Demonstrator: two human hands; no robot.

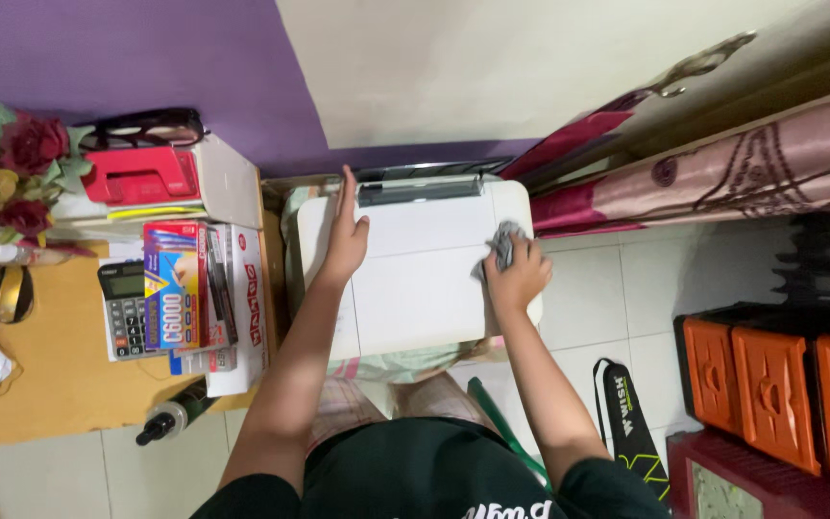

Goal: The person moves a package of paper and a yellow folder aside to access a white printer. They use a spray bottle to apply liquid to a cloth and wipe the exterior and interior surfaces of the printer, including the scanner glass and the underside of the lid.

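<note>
- Your left hand [346,237] lies flat on the white rectangular plastic printer [415,279], at its 9 o'clock edge — fingers straight and pressed together, thumb spread off toward 3 o'clock.
- Your right hand [519,276] rests on the printer's lid near its 3 o'clock edge; the fingers are curled and bunched around a crumpled grey cloth [502,242], pressing it against the white surface.
- The cloth sits at 12 o'clock of the right hand, touching the lid.
- The printer stands in the centre of the view, directly ahead of your knees, its dark paper slot [420,188] at 12 o'clock.
- At 9 o'clock of the printer stands a wooden desk [50,384] — on it a grey calculator [125,308], a stack of colourful flat boxes [194,288] and a red stapler-like tool [141,175].
- At 3 o'clock lies white floor tile [617,288]; beyond it, orange moulded crates [780,394].
- At 1 o'clock hangs a pink patterned curtain [722,163].
</note>
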